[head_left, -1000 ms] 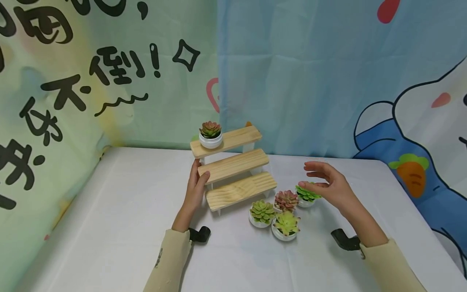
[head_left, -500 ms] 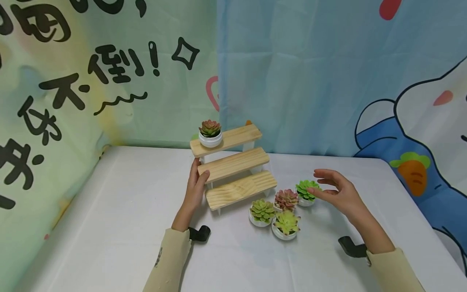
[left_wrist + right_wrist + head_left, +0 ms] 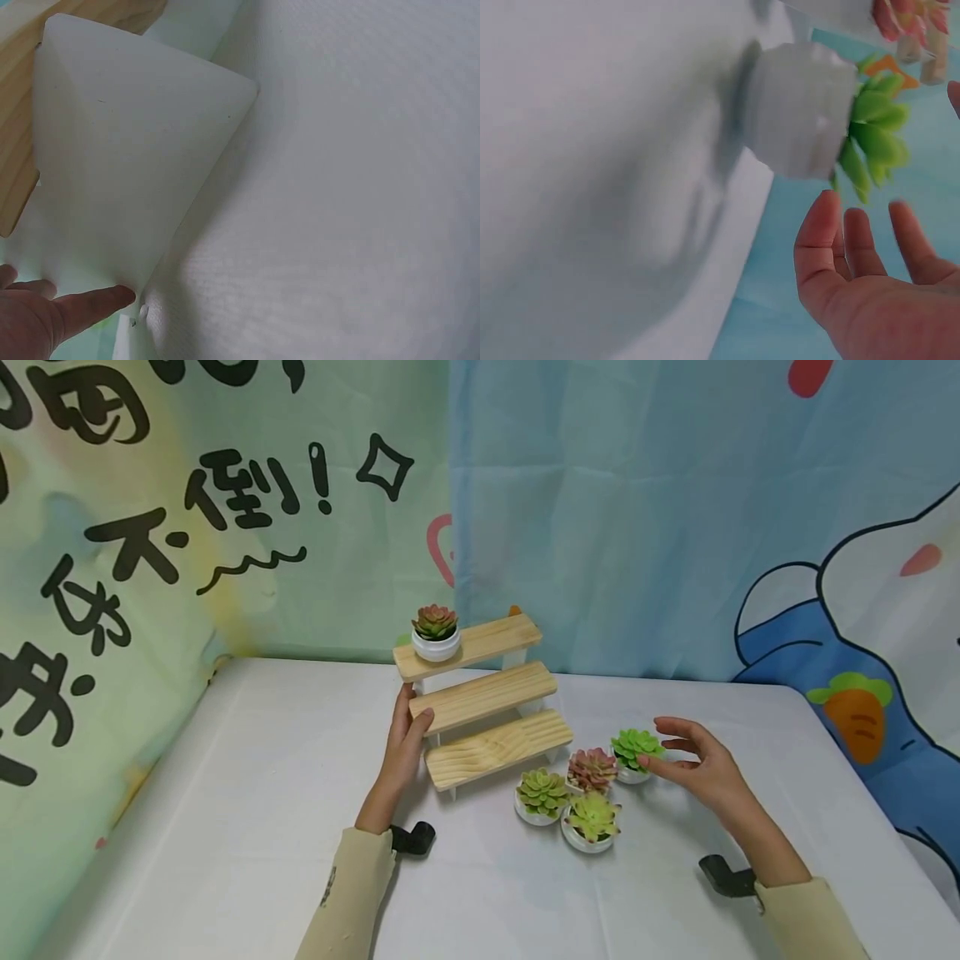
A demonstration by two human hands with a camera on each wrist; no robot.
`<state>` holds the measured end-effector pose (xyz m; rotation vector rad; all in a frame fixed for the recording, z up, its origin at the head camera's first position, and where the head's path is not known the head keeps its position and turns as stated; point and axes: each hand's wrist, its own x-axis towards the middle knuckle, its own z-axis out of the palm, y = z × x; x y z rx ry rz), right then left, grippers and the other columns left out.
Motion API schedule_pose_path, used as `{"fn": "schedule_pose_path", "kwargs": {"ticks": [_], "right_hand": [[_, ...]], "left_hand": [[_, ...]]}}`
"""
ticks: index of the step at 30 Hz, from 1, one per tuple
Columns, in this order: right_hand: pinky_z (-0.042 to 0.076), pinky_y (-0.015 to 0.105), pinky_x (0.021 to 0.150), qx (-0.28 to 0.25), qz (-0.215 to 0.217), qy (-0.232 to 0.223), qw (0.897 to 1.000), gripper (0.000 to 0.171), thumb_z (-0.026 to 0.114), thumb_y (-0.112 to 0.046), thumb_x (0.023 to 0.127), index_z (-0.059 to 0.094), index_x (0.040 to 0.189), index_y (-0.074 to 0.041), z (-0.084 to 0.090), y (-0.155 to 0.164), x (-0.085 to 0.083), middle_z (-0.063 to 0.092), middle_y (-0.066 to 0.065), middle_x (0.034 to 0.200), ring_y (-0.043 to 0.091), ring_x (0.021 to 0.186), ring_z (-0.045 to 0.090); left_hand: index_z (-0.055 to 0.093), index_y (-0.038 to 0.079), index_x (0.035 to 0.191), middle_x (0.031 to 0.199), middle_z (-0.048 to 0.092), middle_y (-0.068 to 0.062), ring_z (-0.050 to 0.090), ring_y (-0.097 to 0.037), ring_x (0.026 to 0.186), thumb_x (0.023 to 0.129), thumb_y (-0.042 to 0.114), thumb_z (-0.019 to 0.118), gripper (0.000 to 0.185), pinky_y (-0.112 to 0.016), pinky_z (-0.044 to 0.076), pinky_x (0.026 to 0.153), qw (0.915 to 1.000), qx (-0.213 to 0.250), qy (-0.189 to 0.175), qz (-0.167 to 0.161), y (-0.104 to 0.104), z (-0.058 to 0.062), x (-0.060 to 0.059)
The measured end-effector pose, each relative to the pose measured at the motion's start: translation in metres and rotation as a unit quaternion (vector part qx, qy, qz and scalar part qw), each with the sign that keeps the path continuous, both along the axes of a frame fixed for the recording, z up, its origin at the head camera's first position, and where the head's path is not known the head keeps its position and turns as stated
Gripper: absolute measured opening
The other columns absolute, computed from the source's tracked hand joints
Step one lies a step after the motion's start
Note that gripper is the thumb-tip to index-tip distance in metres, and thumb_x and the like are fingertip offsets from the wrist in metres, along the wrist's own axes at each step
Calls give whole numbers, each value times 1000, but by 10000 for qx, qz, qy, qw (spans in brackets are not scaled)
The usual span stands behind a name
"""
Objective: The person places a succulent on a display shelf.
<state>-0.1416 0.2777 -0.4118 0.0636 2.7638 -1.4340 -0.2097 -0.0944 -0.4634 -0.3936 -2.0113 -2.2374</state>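
My left hand grips the left side of a three-tier wooden plant stand, thumb on the middle tier's end. In the left wrist view, its fingers touch the white side panel. A reddish-green potted succulent sits at the left end of the top tier. My right hand is beside a bright green potted succulent, fingers spread and loosely bent, holding nothing. In the right wrist view, a gap shows between the fingertips and that plant's white pot.
Right of the stand's front, a pinkish succulent, a dull green one and a yellow-green one cluster closely in white pots. All stand on a white-covered table. Printed curtains hang behind it.
My right hand has drawn back rightward and downward from over the bright green succulent, leaving more of the plant visible. My left hand and the stand keep their places.
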Motion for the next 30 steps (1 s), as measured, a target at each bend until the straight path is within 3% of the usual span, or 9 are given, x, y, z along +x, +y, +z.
{"fn": "schedule_pose_path", "kwargs": {"ticks": [5, 8, 13, 20, 30], "right_hand": [[43, 49, 91, -79, 33, -279, 9996, 81, 73, -25, 89, 25, 150, 0, -7, -2, 0, 33, 27, 146, 43, 127, 36], [37, 60, 95, -140, 76, -466, 9988, 84, 74, -22, 88, 23, 151, 0, -12, -3, -1, 27, 30, 149, 48, 130, 31], [36, 61, 97, 0, 84, -829, 9965, 87, 73, -25, 88, 20, 150, 6, -17, -6, -4, 22, 34, 149, 50, 130, 29], [33, 63, 101, 293, 15, -1359, 9903, 92, 72, -27, 88, 15, 149, 12, -18, -8, -9, 23, 37, 147, 52, 132, 26], [34, 63, 98, 199, 205, -1387, 9899, 89, 72, -24, 88, 18, 148, 13, -18, -7, -13, 29, 37, 142, 50, 127, 32]], "left_hand": [[9, 0, 155, 136, 29, -25, 40, -29, 122, 99, 14, 40, 65, -28, 36, 98, 10000, -53, -40, 20, 0, 1, -1], [11, 0, 155, 133, 32, -23, 42, -26, 118, 99, 13, 40, 65, -27, 37, 96, 9999, -85, -26, 60, 0, 1, 0], [13, 0, 155, 129, 35, -21, 44, -21, 112, 98, 13, 40, 64, -25, 39, 93, 9999, -90, 4, 106, 0, 1, 0], [12, 2, 156, 135, 36, -26, 45, -26, 115, 99, 12, 41, 64, -25, 39, 94, 10000, -34, 6, 52, 1, 2, 0], [13, 1, 155, 133, 36, -25, 45, -26, 115, 99, 13, 41, 64, -25, 39, 94, 10000, -56, 33, 54, 0, 3, 1]]}}
